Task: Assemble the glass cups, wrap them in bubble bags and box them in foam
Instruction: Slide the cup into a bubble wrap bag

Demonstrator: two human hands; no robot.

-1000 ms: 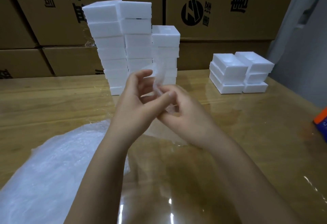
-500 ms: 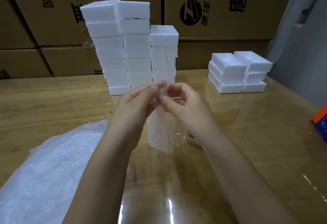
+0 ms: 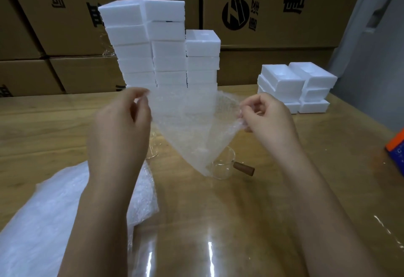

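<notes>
Bubble bag hangs spread between both raised hands, left hand pinching one top corner, right hand pinching the other, its lower point dangling by a glass cup on the worktop beneath the right hand.

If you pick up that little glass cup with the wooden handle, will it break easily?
Probably fragile: the glass cup looks thin and clear. It likely feels light, being small and thin-walled. Its wooden handle sticks out one side, so a nudge there might spin or tip it.
</notes>
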